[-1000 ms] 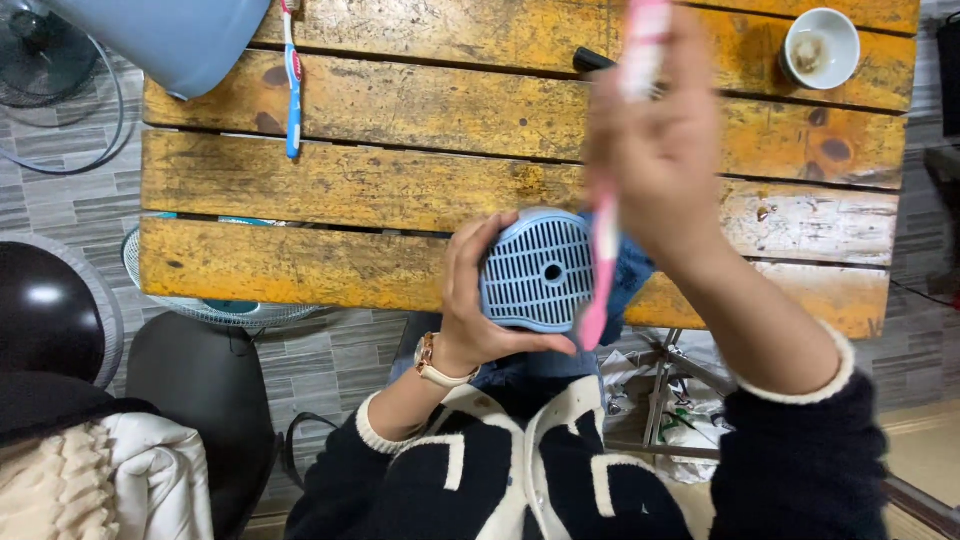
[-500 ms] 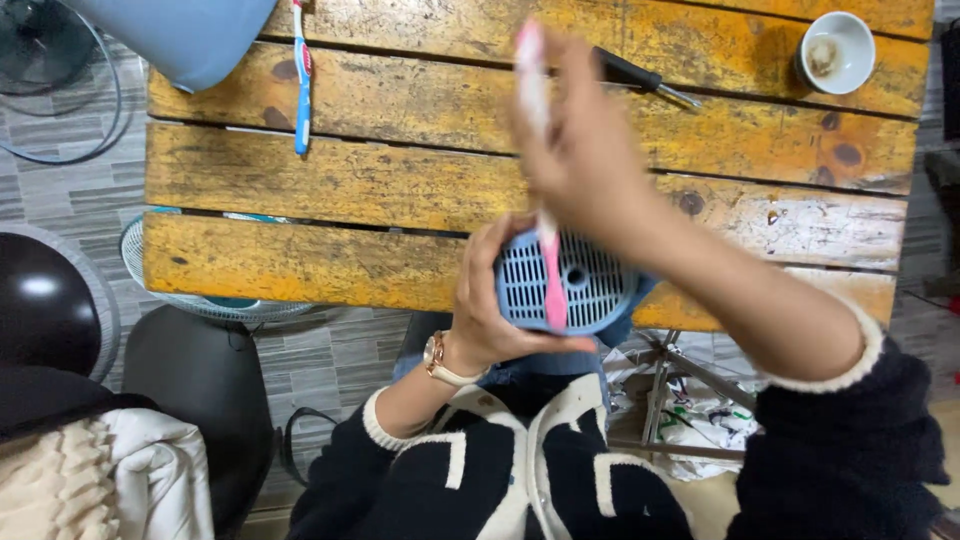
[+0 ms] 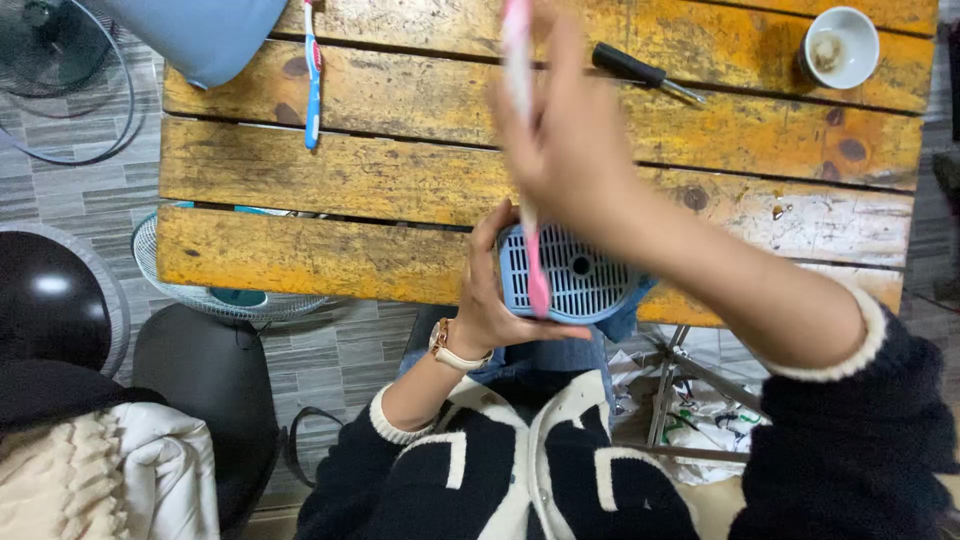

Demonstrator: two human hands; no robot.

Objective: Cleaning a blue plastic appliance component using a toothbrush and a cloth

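Hands grip: left hand (image 3: 497, 290) the round blue slotted plastic grille (image 3: 575, 275), right hand (image 3: 570, 150) a pink toothbrush (image 3: 530, 200) across it; beyond the grille lie a black-handled screwdriver (image 3: 645, 73), a white cup (image 3: 840, 45) and a blue toothbrush (image 3: 312, 75).

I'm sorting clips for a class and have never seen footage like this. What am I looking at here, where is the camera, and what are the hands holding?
No machine here: a person wears a camera on the head, so the one view looks straight down at their own two bare hands. The left hand, with a watch on the wrist, has its grip on a round light-blue slotted grille at the near edge of a worn yellow wooden table. The right hand is raised close to the lens and blurred; it holds a pink toothbrush whose lower end lies against the grille. On the table lie a blue toothbrush, a black-handled screwdriver and a small white cup. A white fan guard shows below the table on the grey tiled floor.
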